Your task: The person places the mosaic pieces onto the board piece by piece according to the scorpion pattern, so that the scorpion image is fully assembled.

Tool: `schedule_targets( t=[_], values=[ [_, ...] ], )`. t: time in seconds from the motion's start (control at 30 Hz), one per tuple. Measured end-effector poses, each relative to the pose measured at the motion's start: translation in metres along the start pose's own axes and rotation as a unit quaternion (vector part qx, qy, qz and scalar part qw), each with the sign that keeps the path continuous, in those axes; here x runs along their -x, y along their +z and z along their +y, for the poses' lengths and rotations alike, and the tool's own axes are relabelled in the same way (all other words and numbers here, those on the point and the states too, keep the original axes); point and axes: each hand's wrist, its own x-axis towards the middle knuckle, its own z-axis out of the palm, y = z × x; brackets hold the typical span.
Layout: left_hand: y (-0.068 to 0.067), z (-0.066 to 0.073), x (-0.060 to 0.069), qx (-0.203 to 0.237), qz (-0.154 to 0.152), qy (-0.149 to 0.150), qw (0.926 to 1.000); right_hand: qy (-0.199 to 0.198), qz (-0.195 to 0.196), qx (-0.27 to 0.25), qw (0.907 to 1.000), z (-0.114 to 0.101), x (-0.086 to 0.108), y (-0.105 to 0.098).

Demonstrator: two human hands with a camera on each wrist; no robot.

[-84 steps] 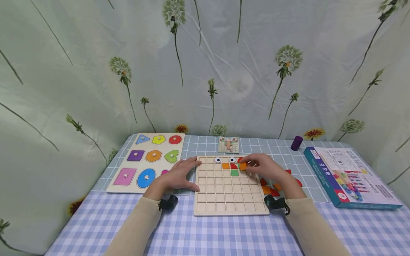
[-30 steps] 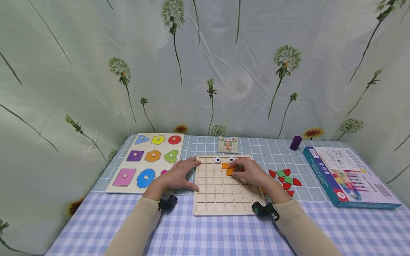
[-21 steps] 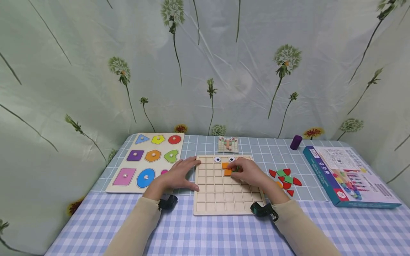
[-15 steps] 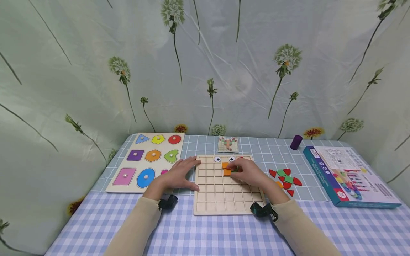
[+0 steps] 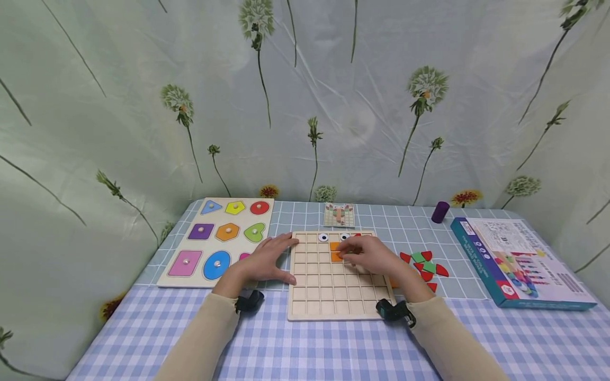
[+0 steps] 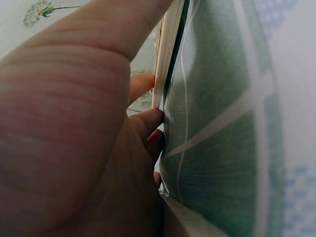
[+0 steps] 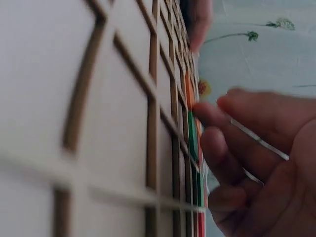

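A wooden grid board (image 5: 314,291) lies in front of me. My left hand (image 5: 267,259) rests at its left side, thumb and fingers spread along the edge; the left wrist view shows the fingertips touching that edge. Over the board's upper part is my right hand (image 5: 369,255), its fingers loosely bent with nothing between them. Beside its fingertips an orange square tile (image 5: 335,256) sits in a cell, just below another orange tile (image 5: 334,246). Green tiles (image 7: 192,131) show in the right wrist view; my right hand hides them in the head view. Two eye discs (image 5: 323,238) sit in the top row.
Loose red and green tiles (image 5: 429,268) lie right of the board, partly behind my forearm. A pattern card (image 5: 339,215) stands beyond the board. At left lies a knobbed shape puzzle (image 5: 183,278); at right, a flat box (image 5: 534,264) and a purple cylinder (image 5: 440,212).
My right hand has brought an orange square tile leftward, set it into a cell under the other orange tile, and let it go. The left hand stays in place.
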Motion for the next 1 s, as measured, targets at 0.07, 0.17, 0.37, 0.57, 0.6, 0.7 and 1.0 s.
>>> schedule_targets(
  t=[0.07, 0.17, 0.37, 0.57, 0.6, 0.7, 1.0],
  values=[
    [0.000, -0.001, 0.000, -0.003, -0.002, -0.003, 1.0000, -0.002, -0.022, -0.019, 0.9996, 0.001, 0.001, -0.003],
    [0.001, -0.001, 0.000, -0.002, -0.001, -0.001, 1.0000, -0.008, -0.052, -0.050, 0.9974, 0.003, 0.002, -0.008],
    [0.001, -0.002, 0.000, -0.002, -0.002, 0.001, 1.0000, -0.014, -0.062, -0.051, 0.9967, 0.008, 0.006, -0.023],
    [0.002, -0.002, -0.001, 0.001, 0.003, 0.006, 1.0000, 0.033, -0.037, 0.002, 0.9988, 0.011, 0.010, -0.041],
    [0.002, -0.002, -0.001, 0.003, 0.006, 0.008, 1.0000, 0.036, -0.035, 0.014, 0.9987, 0.013, 0.011, -0.043],
    [0.001, -0.001, -0.001, 0.002, 0.002, 0.002, 1.0000, 0.048, -0.034, 0.040, 0.9975, 0.017, 0.012, -0.049],
    [0.000, 0.003, 0.001, 0.006, 0.002, 0.000, 1.0000, 0.093, -0.060, 0.057, 0.9923, 0.030, 0.024, -0.065]
  ],
)
